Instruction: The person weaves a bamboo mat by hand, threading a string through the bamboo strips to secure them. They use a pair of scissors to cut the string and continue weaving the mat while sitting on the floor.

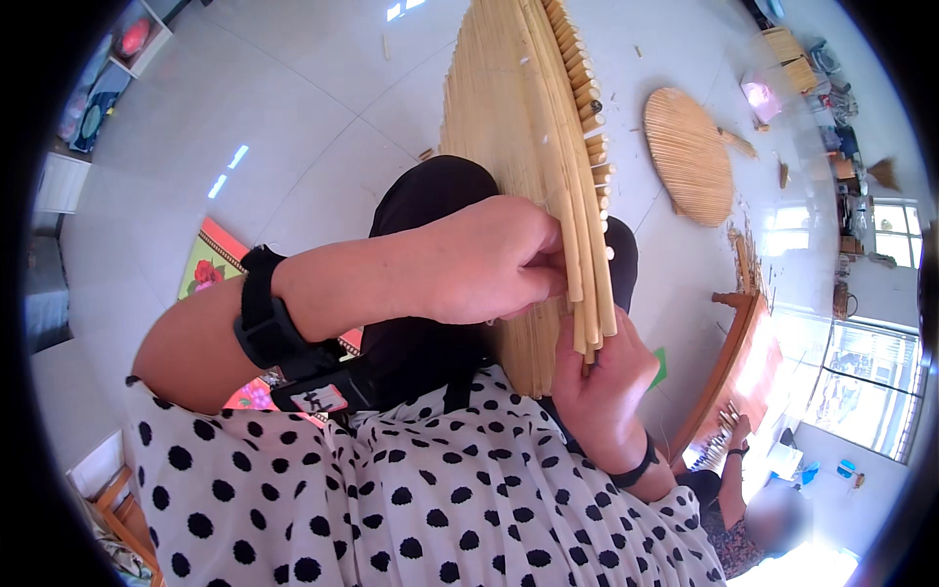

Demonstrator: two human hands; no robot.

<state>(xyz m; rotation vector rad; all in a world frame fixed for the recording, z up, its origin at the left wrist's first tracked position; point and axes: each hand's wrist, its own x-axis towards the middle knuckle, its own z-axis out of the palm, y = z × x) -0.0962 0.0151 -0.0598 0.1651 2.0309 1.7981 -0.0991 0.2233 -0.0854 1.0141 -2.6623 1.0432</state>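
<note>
A thick mat of pale yellow stalks (499,108), laid side by side, stands on edge across my lap and reaches away from me. Along its right side the cut ends of the stalks stick out unevenly. My left hand (504,262) is closed on the mat's near part, its thumb and fingers pinched at the stalks. Just nearer and to the right, my right hand (608,377) grips the near ends of several stalks from below. Some of its fingers are hidden behind them.
A round stalk mat (689,157) lies on the tiled floor to the right, with loose stalks (745,256) nearby. A wooden table (729,367) stands at right, where another person's hand (740,428) touches a row of sticks. A flowered stool top (210,264) shows at left.
</note>
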